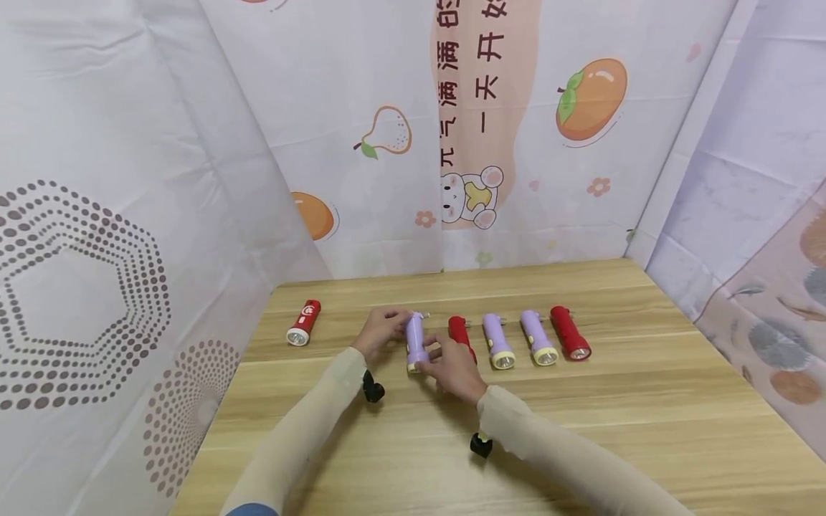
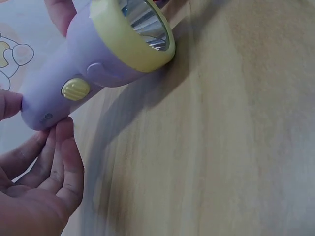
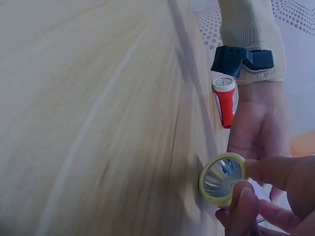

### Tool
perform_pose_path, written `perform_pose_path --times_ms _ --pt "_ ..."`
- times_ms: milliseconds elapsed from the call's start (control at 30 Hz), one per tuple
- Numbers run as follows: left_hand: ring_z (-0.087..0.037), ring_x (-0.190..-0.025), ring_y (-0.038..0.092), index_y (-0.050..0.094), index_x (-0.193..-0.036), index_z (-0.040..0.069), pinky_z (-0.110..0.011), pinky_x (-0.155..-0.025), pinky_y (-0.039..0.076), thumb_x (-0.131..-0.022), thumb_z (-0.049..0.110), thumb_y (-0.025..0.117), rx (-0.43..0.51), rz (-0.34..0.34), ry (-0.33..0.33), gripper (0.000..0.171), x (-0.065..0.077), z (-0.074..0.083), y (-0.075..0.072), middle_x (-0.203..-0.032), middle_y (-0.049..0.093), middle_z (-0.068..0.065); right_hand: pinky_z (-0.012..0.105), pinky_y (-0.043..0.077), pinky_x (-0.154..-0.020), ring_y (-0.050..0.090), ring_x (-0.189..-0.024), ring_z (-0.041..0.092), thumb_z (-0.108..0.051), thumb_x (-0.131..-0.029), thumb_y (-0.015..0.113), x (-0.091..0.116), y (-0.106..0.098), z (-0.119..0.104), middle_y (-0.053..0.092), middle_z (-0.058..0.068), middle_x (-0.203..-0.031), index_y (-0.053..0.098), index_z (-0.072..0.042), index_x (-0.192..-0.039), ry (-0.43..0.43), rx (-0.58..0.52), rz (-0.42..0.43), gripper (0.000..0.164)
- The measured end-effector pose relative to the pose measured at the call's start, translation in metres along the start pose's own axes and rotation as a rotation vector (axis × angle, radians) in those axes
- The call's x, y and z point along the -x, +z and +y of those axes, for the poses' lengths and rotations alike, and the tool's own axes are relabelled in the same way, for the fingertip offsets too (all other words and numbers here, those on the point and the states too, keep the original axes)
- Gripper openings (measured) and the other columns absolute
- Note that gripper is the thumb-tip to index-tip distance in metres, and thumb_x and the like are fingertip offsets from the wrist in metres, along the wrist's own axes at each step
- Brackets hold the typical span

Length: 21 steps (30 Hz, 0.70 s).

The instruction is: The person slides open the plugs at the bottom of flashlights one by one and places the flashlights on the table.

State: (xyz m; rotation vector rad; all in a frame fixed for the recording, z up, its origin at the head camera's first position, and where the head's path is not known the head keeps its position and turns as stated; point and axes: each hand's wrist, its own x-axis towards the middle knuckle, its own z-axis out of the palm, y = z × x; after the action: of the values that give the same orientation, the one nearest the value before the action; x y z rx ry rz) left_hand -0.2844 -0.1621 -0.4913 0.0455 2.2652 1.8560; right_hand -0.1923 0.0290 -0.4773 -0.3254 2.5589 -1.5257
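Observation:
A light purple flashlight (image 1: pixel 414 338) with a pale yellow head ring is between both hands, its lens end toward the person. The left hand (image 1: pixel 383 328) pinches its tail end; in the left wrist view thumb and fingertips meet the purple body (image 2: pixel 49 93) below a yellow ribbed switch (image 2: pixel 76 89). At the head end, the right hand (image 1: pixel 457 367) grips it, fingers around the yellow rim (image 3: pixel 203 184) in the right wrist view. A small prong-like piece (image 1: pixel 424 315) sticks out at the tail. Just right of it lies a red flashlight (image 1: pixel 459 331), partly hidden by the right hand.
Right of the hands lie two purple flashlights (image 1: pixel 495 340) (image 1: pixel 537 337) and another red one (image 1: pixel 569 332), in a row. A red flashlight with a white head (image 1: pixel 303 322) lies at the left. Printed curtains (image 1: pixel 387 236) border the wooden table (image 1: pixel 645 401).

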Motion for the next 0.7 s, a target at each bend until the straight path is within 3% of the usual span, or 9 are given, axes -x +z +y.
perform_pose_path --times_ms 233,433,700 --pt "-0.021 -0.089 0.067 0.068 -0.112 0.003 -0.039 -0.081 0.054 -0.091 0.029 0.066 0.022 0.033 -0.049 0.034 -0.007 -0.004 0.005 -0.109 0.067 -0.013 0.031 0.048 -0.039 0.061 -0.047 0.022 -0.020 -0.085 0.073 -0.002 0.001 0.001 0.069 0.012 -0.096 0.061 -0.014 -0.106 -0.030 0.021 -0.001 0.026" --pt "-0.020 -0.085 0.066 0.071 -0.107 0.005 -0.034 -0.075 0.056 -0.091 0.026 0.065 -0.020 0.073 -0.070 0.027 -0.008 -0.001 0.009 -0.104 0.068 -0.010 0.031 0.047 -0.038 0.061 -0.046 0.024 -0.022 -0.087 0.071 -0.004 -0.002 0.001 0.069 0.012 -0.099 0.062 -0.016 -0.109 -0.030 0.036 -0.027 0.024" --pt "-0.018 -0.078 0.065 0.071 -0.106 0.003 -0.032 -0.072 0.055 -0.089 0.027 0.066 -0.077 0.076 -0.111 0.030 -0.011 0.001 0.012 -0.099 0.069 -0.009 0.031 0.047 -0.038 0.059 -0.044 0.021 -0.022 -0.089 0.069 -0.007 -0.005 0.001 0.069 0.013 -0.099 0.063 -0.014 -0.111 -0.032 0.064 -0.052 0.024"
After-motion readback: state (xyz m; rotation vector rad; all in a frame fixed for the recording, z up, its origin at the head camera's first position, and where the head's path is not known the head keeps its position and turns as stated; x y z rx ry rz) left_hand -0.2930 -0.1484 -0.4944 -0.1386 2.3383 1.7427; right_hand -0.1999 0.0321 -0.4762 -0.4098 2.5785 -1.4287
